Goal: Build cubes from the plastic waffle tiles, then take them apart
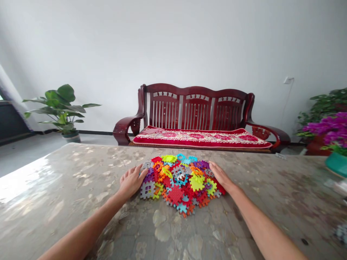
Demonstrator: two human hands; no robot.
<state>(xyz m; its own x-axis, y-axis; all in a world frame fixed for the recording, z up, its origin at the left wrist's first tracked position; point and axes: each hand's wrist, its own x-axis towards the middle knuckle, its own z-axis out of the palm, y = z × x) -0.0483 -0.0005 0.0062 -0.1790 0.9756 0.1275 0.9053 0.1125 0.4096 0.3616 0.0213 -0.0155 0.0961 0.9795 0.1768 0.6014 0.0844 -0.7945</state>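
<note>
A heap of colourful plastic interlocking building pieces lies on the table in front of me, between my two hands. Among them are a red brick-patterned square [176, 194], a grey window piece [148, 189] and a yellow-green gear-edged piece [197, 182]. My left hand [132, 180] rests at the heap's left edge, fingers spread, beside the grey and purple pieces. Against the right edge lies my right hand [221, 177], its fingers stretched out along the pieces. Neither hand grips a piece. The lower pieces are hidden under the top ones.
A patterned cover lies over the table [162, 231]. Behind it stands a dark red wooden bench [196, 108] with a red floral cushion [200, 139]. A potted plant [63, 108] is at left; purple flowers [329, 126] in a teal pot [337, 163] stand at right.
</note>
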